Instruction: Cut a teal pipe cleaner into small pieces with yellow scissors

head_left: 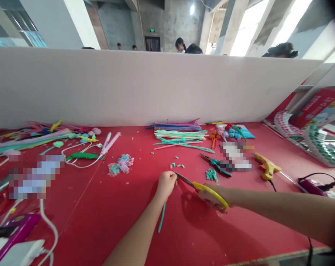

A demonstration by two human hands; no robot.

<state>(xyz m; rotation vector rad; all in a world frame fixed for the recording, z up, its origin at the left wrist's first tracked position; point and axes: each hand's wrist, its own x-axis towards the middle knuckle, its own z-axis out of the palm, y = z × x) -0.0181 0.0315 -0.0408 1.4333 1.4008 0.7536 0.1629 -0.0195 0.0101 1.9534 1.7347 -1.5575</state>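
My left hand (167,184) pinches a teal pipe cleaner (162,218), whose long end hangs down below the fist toward the table's front. In my right hand (211,195) is a pair of yellow-handled scissors (211,193), fingers wrapped round the loops. Its blades point left and reach the fingertips of the left hand, where the pipe cleaner's upper end is. Just beyond lie several short cut teal pieces (177,157). A small heap of teal pieces (212,174) sits to the right, near teal-handled pliers (217,164).
Bundled pipe cleaners (181,135) lie against the white partition (156,88). A yellow glue gun (267,166) rests at right. On the left are a pink hair-straightener-like tool (110,144), a green-handled cutter (82,156), fluffy clippings (121,164) and white cables. The red table's (101,221) front edge shows lower right.
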